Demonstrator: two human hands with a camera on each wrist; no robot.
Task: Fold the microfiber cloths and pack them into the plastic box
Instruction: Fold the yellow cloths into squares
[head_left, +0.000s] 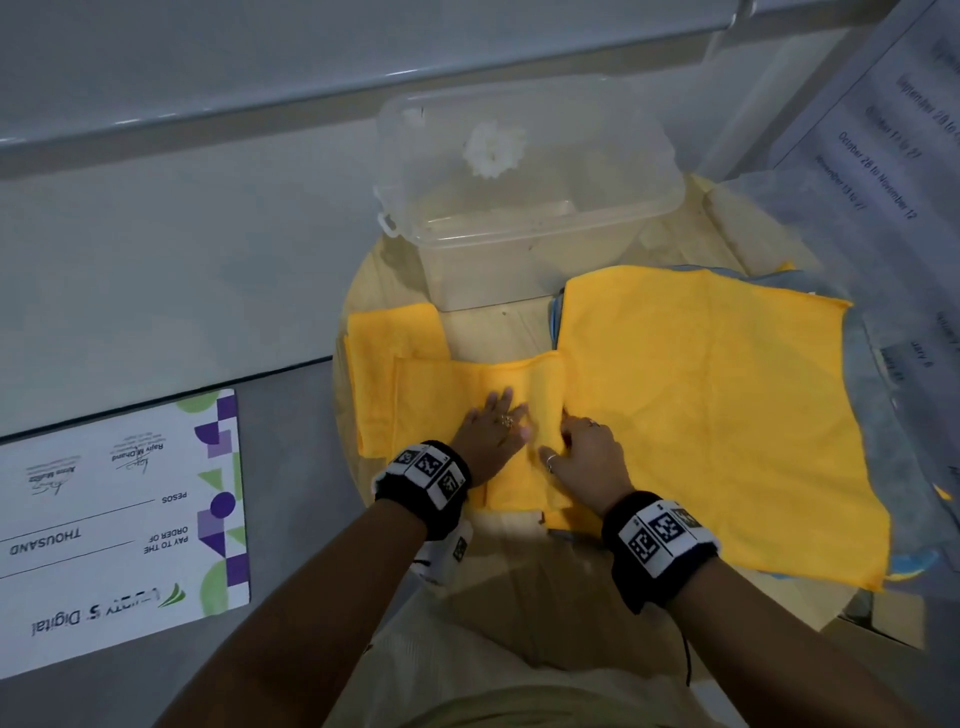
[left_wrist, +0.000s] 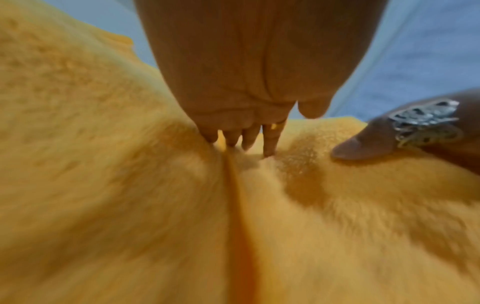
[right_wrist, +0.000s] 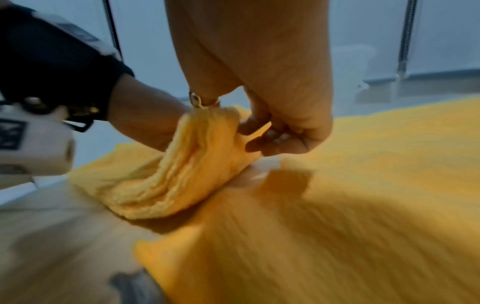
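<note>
A half-folded yellow microfiber cloth (head_left: 467, 400) lies on the round wooden table (head_left: 498, 332) in front of me. My left hand (head_left: 493, 421) presses flat on it with straight fingers (left_wrist: 270, 142). My right hand (head_left: 576, 441) pinches the cloth's folded right edge (right_wrist: 202, 156) between thumb and curled fingers, lifting it a little. A second folded yellow cloth (head_left: 379, 343) lies underneath at the left. A large yellow cloth (head_left: 727, 405) is spread flat on a stack at the right. The clear plastic box (head_left: 524, 208) stands behind, with no cloth in it.
Blue and grey cloths (head_left: 883, 415) show under the spread yellow one. A printed cardboard sheet (head_left: 119, 519) lies on the floor at the left. Printed papers (head_left: 893, 156) hang at the right. A white flower shape (head_left: 493, 145) shows through the box.
</note>
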